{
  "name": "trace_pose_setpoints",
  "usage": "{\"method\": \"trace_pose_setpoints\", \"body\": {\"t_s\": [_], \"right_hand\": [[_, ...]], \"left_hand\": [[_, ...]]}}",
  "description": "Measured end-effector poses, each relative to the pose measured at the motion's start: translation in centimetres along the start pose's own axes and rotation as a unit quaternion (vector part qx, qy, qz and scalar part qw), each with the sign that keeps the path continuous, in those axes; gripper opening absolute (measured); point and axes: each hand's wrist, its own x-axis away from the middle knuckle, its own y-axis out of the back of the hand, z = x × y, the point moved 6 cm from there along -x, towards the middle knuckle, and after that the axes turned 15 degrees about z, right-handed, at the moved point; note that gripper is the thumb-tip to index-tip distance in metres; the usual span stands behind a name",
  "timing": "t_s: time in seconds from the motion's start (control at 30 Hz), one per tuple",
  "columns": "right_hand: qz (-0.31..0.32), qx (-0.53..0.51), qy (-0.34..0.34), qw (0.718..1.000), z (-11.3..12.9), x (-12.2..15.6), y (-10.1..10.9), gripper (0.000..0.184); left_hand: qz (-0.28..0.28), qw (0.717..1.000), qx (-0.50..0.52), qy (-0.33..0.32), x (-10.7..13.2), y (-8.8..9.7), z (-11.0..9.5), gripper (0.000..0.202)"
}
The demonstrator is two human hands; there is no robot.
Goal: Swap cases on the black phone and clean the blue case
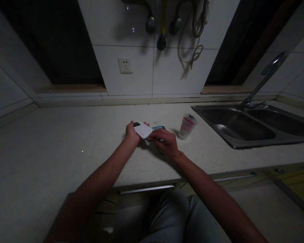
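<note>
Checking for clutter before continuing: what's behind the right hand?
A blue-edged object peeks out past the right hand; the hand covers most of it, leaving its identity unclear.

The white phone (144, 131) lies back-up in the left hand (132, 132), dark camera block (136, 124) leftmost.

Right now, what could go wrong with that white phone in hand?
The white phone could slip from the left hand onto the hard counter, since it is held above it. The plastic cup stands close beside the right hand, so a sideways swing might tip it. Dim light may also make small details easy to miss.
</note>
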Motion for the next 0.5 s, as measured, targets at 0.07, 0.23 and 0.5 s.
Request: {"method": "trace_pose_setpoints", "body": {"t_s": [0.07, 0.23, 0.5], "right_hand": [[-0.025, -0.01, -0.035, 0.999, -0.5, -0.1, 0.6, 0.007], [-0.024, -0.025, -0.058, 0.998, -1.0, -0.2, 0.8, 0.008], [-0.007, -0.005, -0.031, 0.999, -0.9, 0.0, 0.5, 0.007]], "left_hand": [[-0.007, 1.0, 0.006, 0.0, 0.0, 0.1, -0.1, 0.033], [-0.007, 1.0, 0.013, 0.005, 0.1, 0.1, -0.1, 0.032], [-0.018, 1.0, -0.016, 0.008, 0.0, 0.4, 0.0, 0.032]]}}
